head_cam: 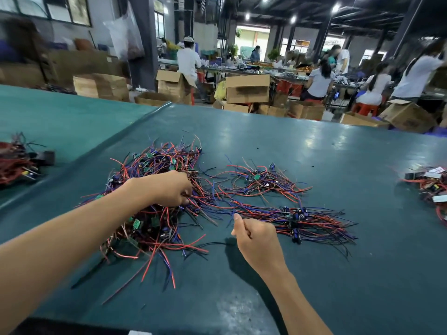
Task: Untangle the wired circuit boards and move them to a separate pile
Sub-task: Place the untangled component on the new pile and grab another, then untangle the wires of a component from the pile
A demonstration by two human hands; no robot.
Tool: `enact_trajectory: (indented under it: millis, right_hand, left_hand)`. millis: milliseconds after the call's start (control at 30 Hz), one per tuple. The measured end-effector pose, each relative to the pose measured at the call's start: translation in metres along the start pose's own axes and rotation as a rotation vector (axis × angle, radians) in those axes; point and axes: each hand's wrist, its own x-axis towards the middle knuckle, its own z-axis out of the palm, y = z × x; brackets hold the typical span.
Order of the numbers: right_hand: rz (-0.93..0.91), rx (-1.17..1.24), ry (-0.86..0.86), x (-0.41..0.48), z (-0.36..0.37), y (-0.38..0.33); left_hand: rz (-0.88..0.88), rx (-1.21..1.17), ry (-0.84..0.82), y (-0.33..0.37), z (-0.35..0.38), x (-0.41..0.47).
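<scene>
A big tangled heap of small green circuit boards with red, blue and black wires point(154, 170) lies on the green table left of centre. My left hand point(171, 189) rests on the heap's right side, fingers closed on some of its wires. My right hand point(254, 238) is below and to the right, pinching the end of a blue wire between thumb and forefinger. A flatter bundle of straightened wired boards point(297, 218) lies right of my right hand. Behind that bundle, a looser cluster point(261, 180) is spread out.
The green table point(314, 146) runs far and right. Other wire and part heaps sit at the left edge point(17, 163) and the right edge point(430, 184). Beyond the table stand cardboard boxes point(246, 88) and several seated workers.
</scene>
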Motion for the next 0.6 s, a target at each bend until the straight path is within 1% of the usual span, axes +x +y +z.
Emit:
enact_trajectory:
  millis: [100,200,300,400,533,600]
  right_hand:
    - [0.022,0.019,0.001,0.0,0.0,0.0]
    - [0.047,0.047,0.008,-0.001,0.0,0.001]
    - [0.02,0.042,-0.006,-0.002,-0.001,0.002]
    - [0.014,0.031,-0.012,-0.002,0.0,0.003]
    - [0.013,0.027,-0.007,0.0,0.002,0.006]
    - [0.009,0.026,-0.005,-0.001,0.003,0.007]
  left_hand:
    - [0.032,0.006,0.033,-0.007,0.0,-0.008]
    - [-0.008,0.059,0.037,-0.009,0.003,-0.012]
    - [-0.023,0.082,0.056,-0.009,0.006,-0.015]
    - [-0.005,0.101,0.121,-0.008,0.003,-0.018]
    - [0.05,0.103,0.289,-0.004,-0.011,-0.021]
    - [0.066,0.063,0.302,-0.005,-0.022,-0.021]
